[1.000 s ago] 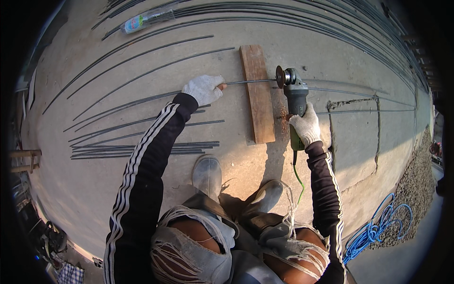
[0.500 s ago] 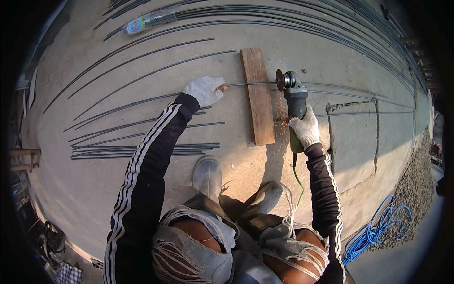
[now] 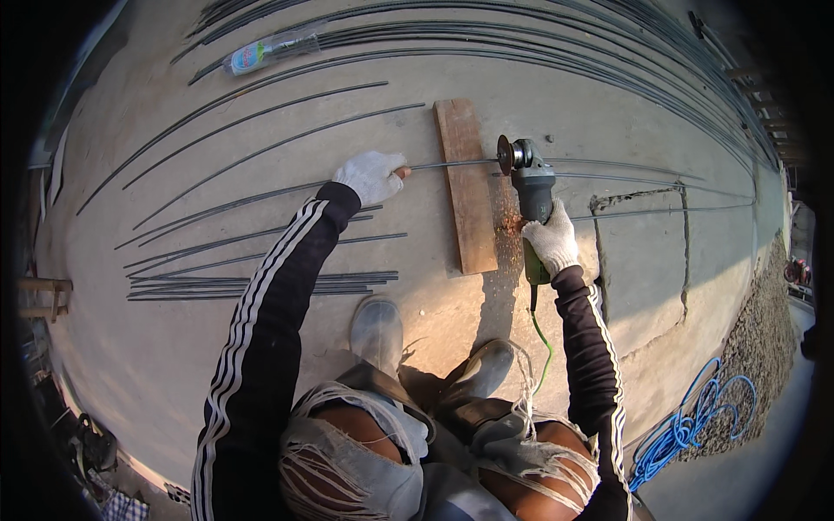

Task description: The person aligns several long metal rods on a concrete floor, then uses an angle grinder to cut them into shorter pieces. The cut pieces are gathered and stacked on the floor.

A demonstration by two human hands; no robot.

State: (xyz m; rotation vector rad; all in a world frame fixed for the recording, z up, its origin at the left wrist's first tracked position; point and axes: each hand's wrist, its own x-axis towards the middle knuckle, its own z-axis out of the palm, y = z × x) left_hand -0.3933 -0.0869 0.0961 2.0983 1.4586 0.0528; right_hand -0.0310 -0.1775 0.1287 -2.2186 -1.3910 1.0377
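Observation:
My right hand (image 3: 552,238), in a white knit glove, is closed round the body of an angle grinder (image 3: 533,193). The grinder's thin disc (image 3: 505,154) meets a steel rod (image 3: 452,163), and sparks fall below it toward me. My left hand (image 3: 372,177), gloved too with a bare fingertip showing, grips that rod left of the disc. Between my hands the rod lies across a wooden block (image 3: 467,195) on the concrete floor. A green cord (image 3: 546,343) trails from the grinder toward my feet.
Several cut rods (image 3: 269,283) lie to the left. Long rods (image 3: 486,43) stretch along the far side, with a plastic bottle (image 3: 252,57) on them. A rectangular slab outline (image 3: 643,252) marks the floor at right, near a blue hose (image 3: 682,434) and gravel (image 3: 738,347).
My view has shifted slightly, so the floor things sit a little lower. Both hands keep their grip, and the grinder's disc remains at the rod. Sparks still fall, now bunched nearer my right hand.

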